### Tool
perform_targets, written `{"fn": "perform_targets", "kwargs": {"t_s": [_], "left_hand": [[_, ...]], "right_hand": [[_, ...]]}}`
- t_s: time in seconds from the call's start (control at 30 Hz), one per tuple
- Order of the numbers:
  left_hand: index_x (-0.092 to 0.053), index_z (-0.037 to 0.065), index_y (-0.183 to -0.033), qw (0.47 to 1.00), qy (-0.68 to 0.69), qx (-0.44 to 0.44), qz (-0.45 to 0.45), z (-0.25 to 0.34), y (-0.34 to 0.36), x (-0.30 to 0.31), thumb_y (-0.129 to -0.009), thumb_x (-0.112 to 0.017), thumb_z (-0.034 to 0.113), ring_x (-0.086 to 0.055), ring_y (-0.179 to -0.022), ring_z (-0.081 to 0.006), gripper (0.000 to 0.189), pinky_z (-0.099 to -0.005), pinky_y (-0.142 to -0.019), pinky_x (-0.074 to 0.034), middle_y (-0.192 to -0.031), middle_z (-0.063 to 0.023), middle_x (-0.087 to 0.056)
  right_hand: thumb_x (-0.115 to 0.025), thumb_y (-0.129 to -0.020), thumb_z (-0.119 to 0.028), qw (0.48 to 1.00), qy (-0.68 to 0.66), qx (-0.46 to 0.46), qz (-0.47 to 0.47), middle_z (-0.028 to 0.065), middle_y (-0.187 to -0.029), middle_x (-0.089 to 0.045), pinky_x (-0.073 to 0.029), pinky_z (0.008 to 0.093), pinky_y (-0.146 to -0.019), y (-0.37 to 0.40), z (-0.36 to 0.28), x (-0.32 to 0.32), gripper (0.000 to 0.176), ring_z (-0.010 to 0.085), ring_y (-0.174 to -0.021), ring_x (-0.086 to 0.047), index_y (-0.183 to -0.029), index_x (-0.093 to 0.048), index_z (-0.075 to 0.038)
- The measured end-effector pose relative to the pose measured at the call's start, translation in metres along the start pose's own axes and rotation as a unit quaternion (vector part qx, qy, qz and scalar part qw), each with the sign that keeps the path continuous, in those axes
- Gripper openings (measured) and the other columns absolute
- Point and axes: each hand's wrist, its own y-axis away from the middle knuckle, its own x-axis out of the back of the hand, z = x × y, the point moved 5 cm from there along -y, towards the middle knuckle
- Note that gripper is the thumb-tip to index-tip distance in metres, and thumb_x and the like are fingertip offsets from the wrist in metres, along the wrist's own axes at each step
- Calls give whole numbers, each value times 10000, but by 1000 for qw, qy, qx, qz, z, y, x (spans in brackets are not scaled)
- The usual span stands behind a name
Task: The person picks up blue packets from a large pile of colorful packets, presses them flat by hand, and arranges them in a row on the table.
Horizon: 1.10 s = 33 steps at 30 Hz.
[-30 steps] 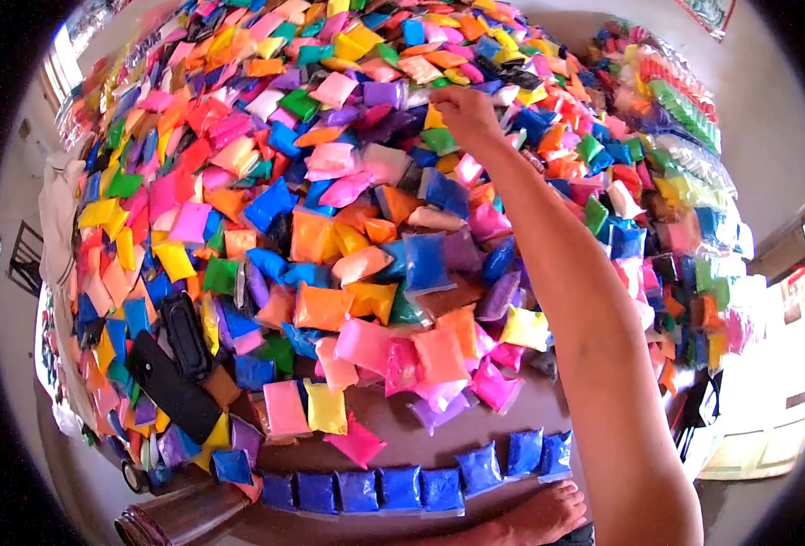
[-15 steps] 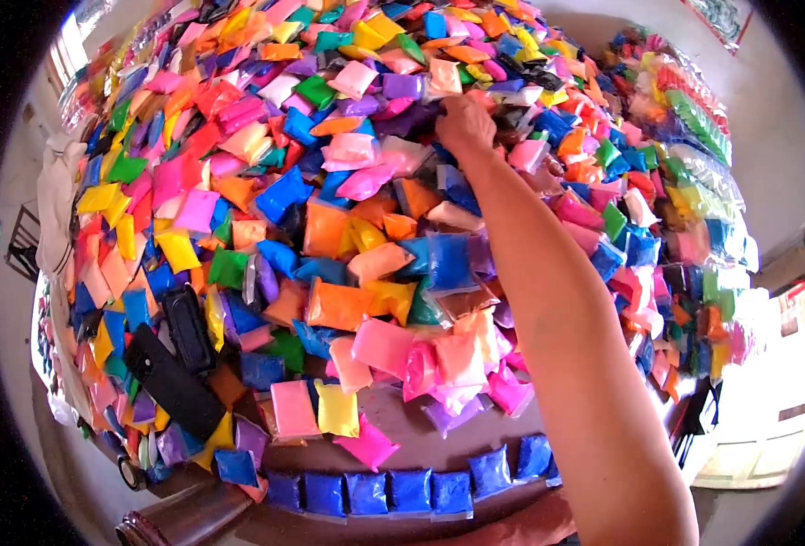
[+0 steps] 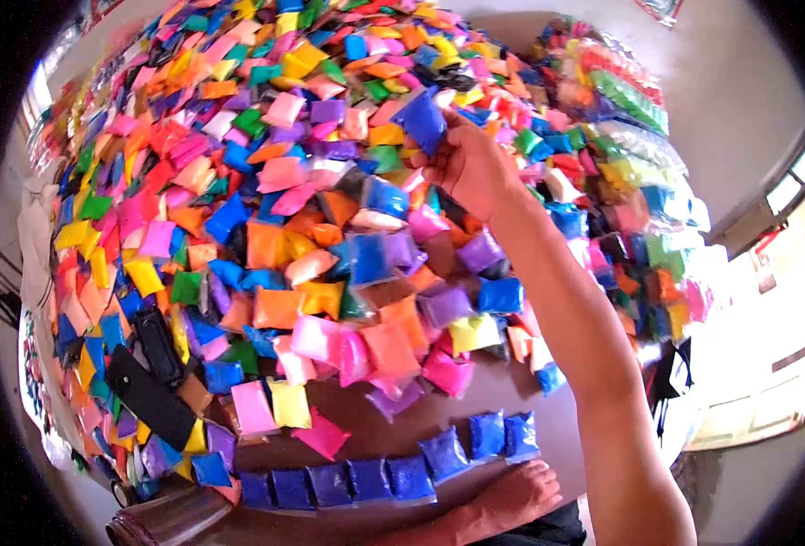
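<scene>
My right hand [image 3: 470,168] is raised over the big heap, pinching a dark blue packet [image 3: 420,120] between thumb and fingers. Beneath it lie many small clear packets with coloured filling, among them an orange packet [image 3: 279,308] and a light blue packet [image 3: 501,296]. My left hand [image 3: 528,489] rests on the near table edge, fingers loosely extended and holding nothing that I can see. Just beyond it, a row of several dark blue packets [image 3: 367,480] lies along the front of the brown table [image 3: 348,437].
A black phone-like case [image 3: 152,398] and another black case [image 3: 159,346] lie on the heap's left side. A dark brown cylindrical object [image 3: 170,520] is at the lower left. More bagged packets [image 3: 639,100] are stacked at the back right.
My right hand has come up out of the heap with a dark blue packet. The view has shifted, and my left hand now shows at the near edge.
</scene>
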Motion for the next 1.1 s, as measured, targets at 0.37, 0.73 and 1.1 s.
{"fn": "perform_targets", "kwargs": {"t_s": [0.37, 0.73, 1.1], "left_hand": [[-583, 21, -686, 997, -48, 9, -53, 3, -5, 3, -853, -600, 302, -591, -779, -348, 327, -432, -717, -484, -764, -163, -594], [-640, 51, -756, 989, 119, 89, 16, 5, -17, 25, -805, -713, 223, -598, -657, -278, 193, -377, -604, -473, -713, -112, -608], [-587, 36, -756, 982, 112, 150, -6, 4, -16, 21, -822, -705, 259, -575, -705, -342, 261, -416, -655, -450, -731, -137, -582]], "right_hand": [[-699, -864, -144, 995, 80, 14, 53, -15, -734, -565, -335, 197, -489, 157, -6, 12, 221, 55, -584, -483, -1053, -616, -67], [-783, -691, -84, 950, 139, -84, 266, -24, -824, -585, -429, 197, -597, 362, 10, 69, 358, 69, -702, -545, -1006, -614, -63], [-769, -782, -141, 962, 165, -212, 41, -3, -851, -634, -460, 233, -732, 447, 18, 72, 241, 88, -782, -568, -935, -653, 4]]}}
